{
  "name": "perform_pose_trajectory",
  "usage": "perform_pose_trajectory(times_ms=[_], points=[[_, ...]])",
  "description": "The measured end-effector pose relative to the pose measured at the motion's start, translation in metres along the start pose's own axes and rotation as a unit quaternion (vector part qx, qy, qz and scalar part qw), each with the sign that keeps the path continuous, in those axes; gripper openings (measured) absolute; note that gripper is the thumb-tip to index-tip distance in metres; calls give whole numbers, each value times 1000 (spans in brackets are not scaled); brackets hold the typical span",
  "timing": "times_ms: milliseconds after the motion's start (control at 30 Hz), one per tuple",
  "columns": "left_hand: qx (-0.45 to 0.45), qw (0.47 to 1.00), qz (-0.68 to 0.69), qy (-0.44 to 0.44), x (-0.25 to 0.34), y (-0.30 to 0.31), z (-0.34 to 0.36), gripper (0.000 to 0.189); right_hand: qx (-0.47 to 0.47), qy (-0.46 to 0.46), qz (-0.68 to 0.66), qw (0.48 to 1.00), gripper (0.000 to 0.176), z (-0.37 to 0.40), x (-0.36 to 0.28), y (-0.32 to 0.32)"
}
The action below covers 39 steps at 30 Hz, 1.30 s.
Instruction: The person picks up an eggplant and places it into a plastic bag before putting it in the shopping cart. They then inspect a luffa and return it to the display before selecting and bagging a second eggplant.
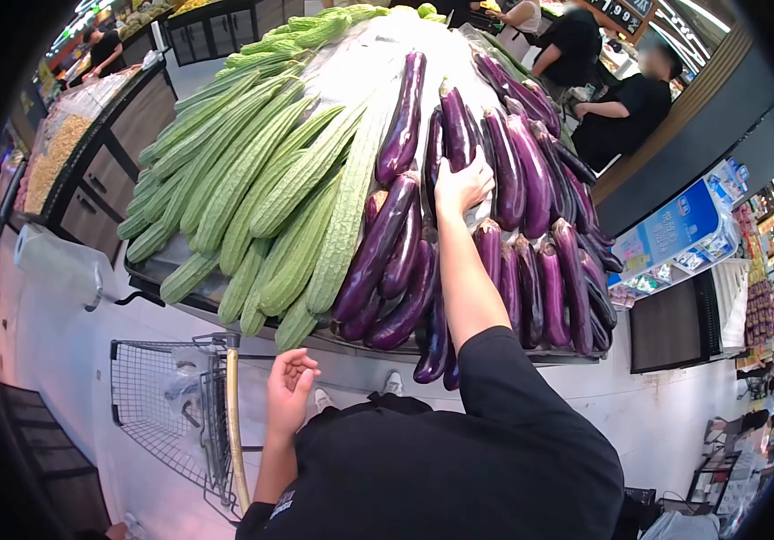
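Purple eggplants (pixel 398 225) cover the right half of a produce stand. My right hand (pixel 465 186) reaches over them, its fingers closed round the lower end of an eggplant (pixel 459 121) that lies near the middle of the pile. Long ridged green gourds (pixel 256 193) lie to the left of the eggplants. Low in front of my body, near the cart handle, my left hand (pixel 291 382) hangs with its fingers curled loosely and nothing visible in them.
A wire shopping cart (pixel 166 414) with clear plastic bags inside stands at the left, its handle (pixel 233 405) beside my left arm. A roll of plastic bags (pixel 58 265) hangs at the stand's left corner. People in black (pixel 625 117) are behind the stand.
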<state>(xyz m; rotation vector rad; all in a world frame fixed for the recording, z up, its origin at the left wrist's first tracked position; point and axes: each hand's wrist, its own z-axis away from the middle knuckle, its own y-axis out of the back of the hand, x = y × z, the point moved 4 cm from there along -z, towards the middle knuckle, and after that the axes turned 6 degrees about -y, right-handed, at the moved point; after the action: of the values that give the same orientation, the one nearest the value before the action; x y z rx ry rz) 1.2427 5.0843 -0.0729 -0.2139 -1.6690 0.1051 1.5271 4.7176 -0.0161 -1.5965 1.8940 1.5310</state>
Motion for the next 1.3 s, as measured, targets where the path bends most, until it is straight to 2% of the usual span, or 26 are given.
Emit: perform_pose_trajectory(times_ms=[67,200,300,367,433,500,567,700,733,800,833,900,933,1033,1133,1300], points=[[0,1000,4,6,-11,-1,15,34,25,74,-55,995,75,8,11,3],[-12,1000,4,24,-18,-20,21,34,-12,131,-78,988,74,-3,32,0],[-36,999,-5,31,-25,-40,18,34,-71,192,-142,969,85,-6,49,3],[-62,997,-12,40,-34,-60,10,34,-80,209,-114,968,87,-3,54,15],[-84,996,-25,23,-43,-81,5,33,-143,184,-90,968,84,10,72,33],[-115,991,-50,41,-53,-99,2,32,-237,160,-90,954,80,32,102,68],[-153,978,-119,77,-64,-125,-4,32,-267,163,-44,949,77,46,138,110],[-296,912,-283,30,-82,-161,-3,37,-285,174,77,940,77,80,209,192],[-295,911,-287,34,-88,-167,-2,37,-288,158,60,942,77,85,228,203],[-356,837,-400,109,-106,-182,1,43,-297,135,47,944,77,101,260,216],[-354,836,-403,113,-107,-193,0,43,-301,133,44,943,77,108,269,218],[-370,796,-462,125,-110,-210,0,53,-318,117,-4,941,74,118,284,219],[-363,797,-465,125,-114,-213,1,59,-292,133,-2,947,71,118,285,220],[-355,793,-484,102,-120,-228,2,63,-305,93,-25,948,67,110,292,223],[-339,801,-484,93,-128,-229,5,71,-294,104,-26,950,65,109,294,224],[-339,812,-463,106,-128,-235,1,74,-299,119,-26,946,58,111,297,217]])
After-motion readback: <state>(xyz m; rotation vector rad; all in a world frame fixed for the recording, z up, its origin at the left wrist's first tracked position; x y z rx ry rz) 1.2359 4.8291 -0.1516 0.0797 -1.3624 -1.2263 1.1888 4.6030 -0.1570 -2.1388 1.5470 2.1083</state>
